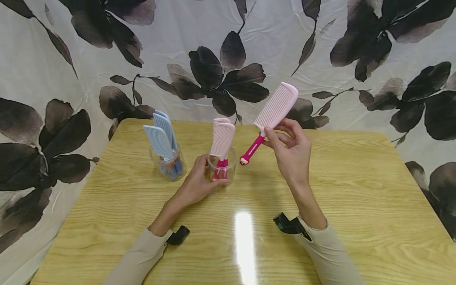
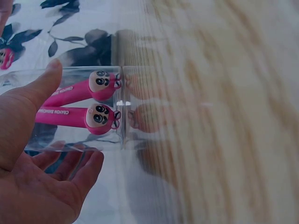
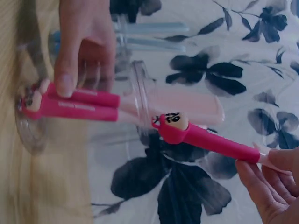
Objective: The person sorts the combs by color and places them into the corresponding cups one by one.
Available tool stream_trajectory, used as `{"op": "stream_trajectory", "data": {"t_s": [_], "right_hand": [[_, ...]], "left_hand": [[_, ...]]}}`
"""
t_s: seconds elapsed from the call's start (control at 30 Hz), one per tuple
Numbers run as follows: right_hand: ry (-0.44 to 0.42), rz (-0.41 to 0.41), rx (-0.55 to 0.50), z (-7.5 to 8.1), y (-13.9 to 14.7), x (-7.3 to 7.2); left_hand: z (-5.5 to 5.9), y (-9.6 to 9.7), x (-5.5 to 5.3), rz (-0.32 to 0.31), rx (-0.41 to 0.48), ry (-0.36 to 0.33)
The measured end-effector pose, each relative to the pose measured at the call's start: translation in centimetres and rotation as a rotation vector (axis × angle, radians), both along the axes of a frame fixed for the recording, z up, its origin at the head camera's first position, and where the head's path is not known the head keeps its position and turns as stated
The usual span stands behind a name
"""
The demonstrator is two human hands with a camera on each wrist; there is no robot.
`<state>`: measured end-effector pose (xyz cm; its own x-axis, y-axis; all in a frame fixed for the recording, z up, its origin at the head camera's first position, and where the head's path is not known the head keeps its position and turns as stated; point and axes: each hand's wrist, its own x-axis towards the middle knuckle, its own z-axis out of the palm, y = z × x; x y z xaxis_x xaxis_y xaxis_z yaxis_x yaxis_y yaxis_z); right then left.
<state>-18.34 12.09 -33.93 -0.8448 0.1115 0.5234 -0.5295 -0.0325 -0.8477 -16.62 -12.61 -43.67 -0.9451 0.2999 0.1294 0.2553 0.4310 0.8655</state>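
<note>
My left hand (image 1: 197, 182) grips a clear jar (image 1: 232, 163) standing on the table, its thumb across the near side. Two pink combs (image 1: 223, 140) stand in this jar with their teeth ends up. Their dark pink handles, tipped with small character heads, show through the wall in the left wrist view. Just right of the jar, my right hand (image 1: 293, 152) pinches another pink comb (image 1: 277, 106) near the neck between handle and head. That comb is tilted in the air, its character end (image 3: 172, 128) pointing down toward the jar and apart from it.
Left of my left hand stands a second clear jar (image 1: 180, 168) holding several light blue combs (image 1: 159, 140). The wood-grain table (image 1: 356, 190) ends at a flowered cloth (image 1: 285, 43) behind. A bright reflection lies on the near tabletop.
</note>
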Motion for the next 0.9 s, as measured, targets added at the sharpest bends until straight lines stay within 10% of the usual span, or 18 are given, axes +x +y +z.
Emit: {"op": "stream_trajectory", "data": {"t_s": [0.47,0.9], "right_hand": [[0.072,0.056,-0.104,-0.4,-3.0,-0.4],[0.053,0.119,0.315,-1.7,-4.3,-0.7]], "left_hand": [[0.2,0.3,0.0,0.006,-0.023,-0.035],[0.1,-0.2,0.1,-0.004,0.002,-0.033]]}}
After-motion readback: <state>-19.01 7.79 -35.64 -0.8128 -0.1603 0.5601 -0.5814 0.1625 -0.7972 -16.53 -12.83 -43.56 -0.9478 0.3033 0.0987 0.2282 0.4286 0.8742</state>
